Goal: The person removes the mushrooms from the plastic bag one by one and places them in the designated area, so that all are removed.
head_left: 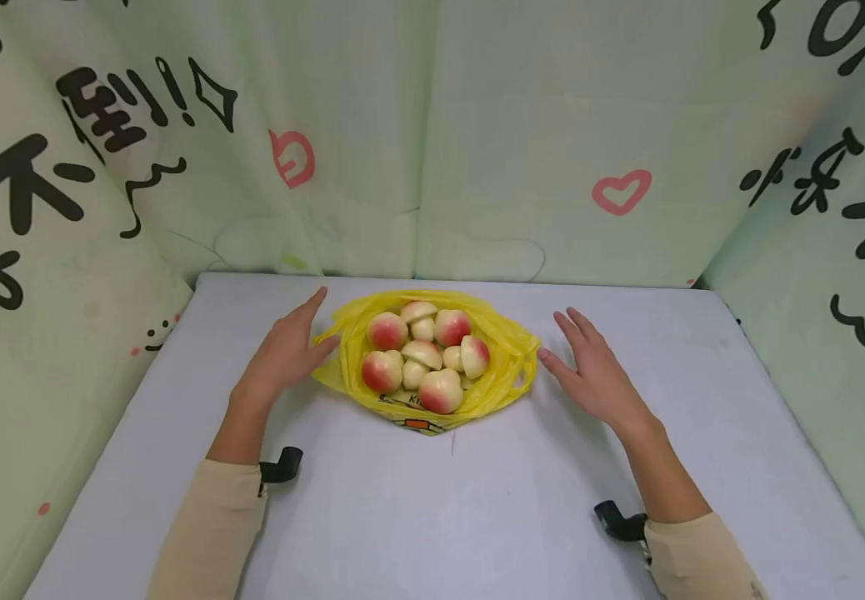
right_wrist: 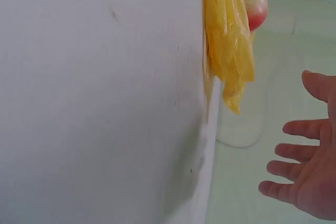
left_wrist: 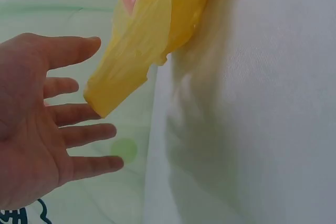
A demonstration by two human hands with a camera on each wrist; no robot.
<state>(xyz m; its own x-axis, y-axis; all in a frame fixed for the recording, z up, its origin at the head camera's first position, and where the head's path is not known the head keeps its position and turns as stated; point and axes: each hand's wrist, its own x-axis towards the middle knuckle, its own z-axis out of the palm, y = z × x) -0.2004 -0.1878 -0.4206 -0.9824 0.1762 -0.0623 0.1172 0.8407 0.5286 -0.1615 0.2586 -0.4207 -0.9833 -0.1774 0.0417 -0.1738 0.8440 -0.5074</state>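
Note:
A yellow plastic bag (head_left: 503,333) lies spread on the table with its mouth wide and its edges crumpled. Inside it sit several cream mushrooms with red-tinged caps (head_left: 441,391), some on their sides and some upright. My left hand (head_left: 285,348) is beside the bag's left edge, thumb toward it and fingers stretched out. In the left wrist view, its straight fingers spread near a hanging corner of the bag (left_wrist: 131,51). On the other side, my right hand (head_left: 590,367) holds nothing, with fingers extended and thumb close to the bag's right edge.
The white table (head_left: 432,517) reaches back to a pale green curtain (head_left: 507,150) with black writing and red hearts. More curtain stands along the left and right sides. A small black device sits on each wrist, at the left (head_left: 282,465) and right (head_left: 620,522) cuffs.

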